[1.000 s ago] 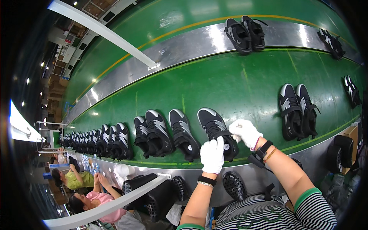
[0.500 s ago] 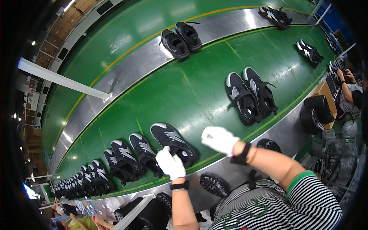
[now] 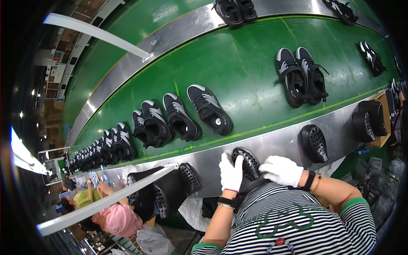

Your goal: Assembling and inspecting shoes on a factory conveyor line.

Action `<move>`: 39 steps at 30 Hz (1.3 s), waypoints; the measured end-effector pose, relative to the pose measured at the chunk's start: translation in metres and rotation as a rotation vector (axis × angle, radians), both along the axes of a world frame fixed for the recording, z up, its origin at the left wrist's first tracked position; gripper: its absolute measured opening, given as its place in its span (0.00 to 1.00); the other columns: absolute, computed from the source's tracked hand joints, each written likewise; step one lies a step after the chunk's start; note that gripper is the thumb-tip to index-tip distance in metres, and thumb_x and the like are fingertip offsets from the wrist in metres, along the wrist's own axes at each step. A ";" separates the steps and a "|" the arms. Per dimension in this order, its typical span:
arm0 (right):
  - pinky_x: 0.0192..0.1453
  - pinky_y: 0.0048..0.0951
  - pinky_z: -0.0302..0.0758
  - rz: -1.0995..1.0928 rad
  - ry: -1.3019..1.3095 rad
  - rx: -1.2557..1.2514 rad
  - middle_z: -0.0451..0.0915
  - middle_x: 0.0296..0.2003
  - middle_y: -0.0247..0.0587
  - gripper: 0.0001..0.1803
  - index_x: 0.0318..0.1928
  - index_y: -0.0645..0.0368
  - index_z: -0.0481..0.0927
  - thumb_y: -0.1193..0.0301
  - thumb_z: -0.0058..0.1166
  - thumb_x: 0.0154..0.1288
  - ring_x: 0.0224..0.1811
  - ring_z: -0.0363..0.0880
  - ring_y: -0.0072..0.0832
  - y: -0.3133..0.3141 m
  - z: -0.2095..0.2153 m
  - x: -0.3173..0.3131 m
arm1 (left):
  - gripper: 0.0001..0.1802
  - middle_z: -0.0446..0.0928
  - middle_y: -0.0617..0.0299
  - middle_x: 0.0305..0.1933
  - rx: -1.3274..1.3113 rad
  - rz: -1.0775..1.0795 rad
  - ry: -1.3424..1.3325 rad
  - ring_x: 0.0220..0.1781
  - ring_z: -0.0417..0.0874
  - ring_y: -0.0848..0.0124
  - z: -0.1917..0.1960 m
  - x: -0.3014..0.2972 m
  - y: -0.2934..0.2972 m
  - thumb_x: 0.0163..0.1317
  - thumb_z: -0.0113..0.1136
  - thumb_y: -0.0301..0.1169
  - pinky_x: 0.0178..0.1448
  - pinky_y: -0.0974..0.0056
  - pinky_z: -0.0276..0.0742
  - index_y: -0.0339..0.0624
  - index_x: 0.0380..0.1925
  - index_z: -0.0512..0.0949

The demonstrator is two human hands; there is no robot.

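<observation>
My gloved left hand (image 3: 230, 172) and right hand (image 3: 282, 170) grip a black perforated shoe piece (image 3: 246, 162) on the steel conveyor ledge (image 3: 276, 142); a loose hold could drop it toward my lap.

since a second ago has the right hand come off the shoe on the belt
Yes. The right hand has pulled back off the green belt to the perforated black form at the steel edge.

Both hands wear white cloth gloves; the left hand (image 3: 230, 172) and right hand (image 3: 282, 170) rest on a matt black perforated shoe form (image 3: 246, 163). Beyond them, brushed shiny metal ledge (image 3: 272, 144), then smooth green belt (image 3: 246, 72).
</observation>
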State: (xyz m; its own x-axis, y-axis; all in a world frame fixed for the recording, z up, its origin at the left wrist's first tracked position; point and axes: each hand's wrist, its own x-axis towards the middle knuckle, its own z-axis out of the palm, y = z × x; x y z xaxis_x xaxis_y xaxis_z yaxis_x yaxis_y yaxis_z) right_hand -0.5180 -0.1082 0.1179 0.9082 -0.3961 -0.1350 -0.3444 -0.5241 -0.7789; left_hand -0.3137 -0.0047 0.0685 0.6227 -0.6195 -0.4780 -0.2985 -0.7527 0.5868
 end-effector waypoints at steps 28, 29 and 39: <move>0.52 0.42 0.77 -0.126 0.177 0.162 0.76 0.42 0.47 0.19 0.45 0.55 0.78 0.69 0.68 0.52 0.47 0.79 0.46 0.010 -0.001 -0.002 | 0.29 0.82 0.44 0.50 -0.327 0.134 0.023 0.53 0.82 0.53 -0.003 -0.014 0.011 0.69 0.61 0.46 0.62 0.53 0.74 0.29 0.56 0.76; 0.51 0.40 0.78 -0.207 0.163 0.334 0.77 0.41 0.45 0.20 0.45 0.55 0.78 0.70 0.69 0.51 0.45 0.80 0.43 0.006 0.016 -0.007 | 0.25 0.83 0.51 0.48 -0.398 0.174 0.248 0.53 0.82 0.59 0.001 -0.008 0.012 0.71 0.60 0.42 0.64 0.57 0.73 0.28 0.55 0.76; 0.67 0.38 0.73 -0.516 -0.010 0.354 0.79 0.58 0.55 0.42 0.68 0.63 0.68 0.56 0.71 0.58 0.62 0.78 0.42 -0.023 0.071 -0.018 | 0.14 0.80 0.59 0.42 -0.671 0.511 0.891 0.38 0.83 0.72 0.073 -0.058 -0.071 0.72 0.57 0.34 0.43 0.67 0.82 0.35 0.50 0.77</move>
